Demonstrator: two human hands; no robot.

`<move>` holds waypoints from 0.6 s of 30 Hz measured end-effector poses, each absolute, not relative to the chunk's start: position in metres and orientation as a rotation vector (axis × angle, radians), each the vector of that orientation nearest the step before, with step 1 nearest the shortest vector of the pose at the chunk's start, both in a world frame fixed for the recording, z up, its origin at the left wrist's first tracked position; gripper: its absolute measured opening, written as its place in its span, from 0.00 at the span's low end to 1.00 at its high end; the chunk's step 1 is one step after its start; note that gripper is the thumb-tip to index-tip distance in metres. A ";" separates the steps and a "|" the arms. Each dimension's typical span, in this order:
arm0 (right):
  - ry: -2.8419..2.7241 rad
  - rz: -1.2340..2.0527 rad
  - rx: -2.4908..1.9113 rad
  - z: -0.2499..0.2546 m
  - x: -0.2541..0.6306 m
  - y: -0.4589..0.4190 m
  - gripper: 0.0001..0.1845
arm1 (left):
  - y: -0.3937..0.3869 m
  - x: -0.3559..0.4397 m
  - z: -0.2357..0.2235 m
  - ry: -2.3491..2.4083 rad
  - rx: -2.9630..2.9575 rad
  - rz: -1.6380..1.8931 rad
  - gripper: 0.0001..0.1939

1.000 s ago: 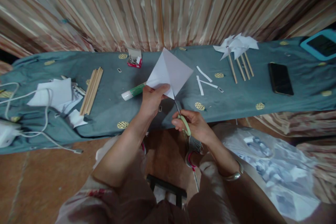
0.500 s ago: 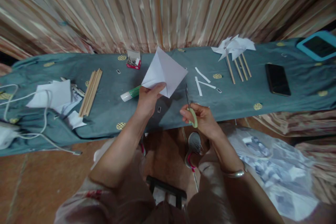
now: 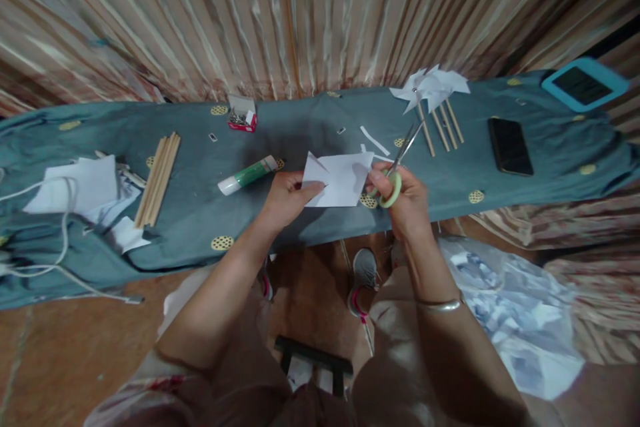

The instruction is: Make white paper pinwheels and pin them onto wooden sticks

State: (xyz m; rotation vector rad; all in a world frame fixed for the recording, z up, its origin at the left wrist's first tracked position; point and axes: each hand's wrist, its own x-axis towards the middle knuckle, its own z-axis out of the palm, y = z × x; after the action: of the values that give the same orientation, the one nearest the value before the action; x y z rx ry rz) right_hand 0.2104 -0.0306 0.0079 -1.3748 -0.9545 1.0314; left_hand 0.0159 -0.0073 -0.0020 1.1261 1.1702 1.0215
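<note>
A square of white paper (image 3: 343, 180) is held up in front of me, with a cut slit near its upper left corner. My left hand (image 3: 291, 199) pinches its left edge, thumb on top. My right hand (image 3: 407, 197) grips scissors (image 3: 391, 188) with light green handles, blades pointing up and to the right, away from the paper. My right fingertips are at the paper's right edge; whether they pinch it is hard to tell. A green and white glue stick (image 3: 247, 175) lies just left of the paper, and thin paper strips (image 3: 374, 141) lie behind it.
Paper pinwheels on sticks (image 3: 434, 90), a black phone (image 3: 511, 146) and a blue-framed tablet (image 3: 585, 84) are on the right. A red box of small metal pieces (image 3: 243, 115), wooden sticks (image 3: 158, 180), paper scraps (image 3: 80, 183) and a white cable (image 3: 65, 240) are on the left. A plastic bag (image 3: 510, 307) sits below.
The paper has turned from a diamond to a square-on position and come lower and to the right. My right hand has moved right to its edge, and the scissors now tilt rightward.
</note>
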 end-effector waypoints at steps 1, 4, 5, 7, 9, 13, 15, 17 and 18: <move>-0.976 1.042 -1.385 0.007 0.210 -0.030 0.23 | -0.008 0.017 -0.001 1.153 1.111 1.010 0.07; -1.002 1.102 -1.404 0.005 0.208 -0.029 0.23 | -0.011 0.019 -0.001 1.126 1.084 0.978 0.07; -0.994 1.114 -1.407 0.004 0.207 -0.029 0.23 | -0.012 0.019 -0.001 1.128 1.078 0.971 0.07; -0.972 1.122 -1.408 0.003 0.205 -0.029 0.24 | -0.013 0.020 -0.001 1.139 1.061 0.970 0.07; -0.960 1.117 -1.403 0.002 0.204 -0.029 0.24 | -0.013 0.021 0.000 1.135 1.053 0.960 0.09; -0.943 1.109 -1.375 0.001 0.203 -0.028 0.23 | -0.014 0.021 -0.002 1.138 1.118 0.938 0.10; -0.906 1.116 -1.351 0.001 0.202 -0.027 0.22 | -0.014 0.021 -0.003 1.155 1.136 0.951 0.09; -0.866 1.114 -1.336 0.001 0.202 -0.027 0.22 | -0.014 0.021 -0.003 1.161 1.127 0.962 0.09; -0.853 1.103 -1.335 0.002 0.202 -0.027 0.21 | -0.013 0.021 -0.002 1.161 1.124 0.962 0.09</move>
State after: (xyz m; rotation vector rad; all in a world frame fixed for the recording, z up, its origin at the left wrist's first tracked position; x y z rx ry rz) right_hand 0.2021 -0.0266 0.0018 -1.3347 -0.8529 1.1032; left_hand 0.0207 -0.0134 -0.0022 1.1240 1.1612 0.9624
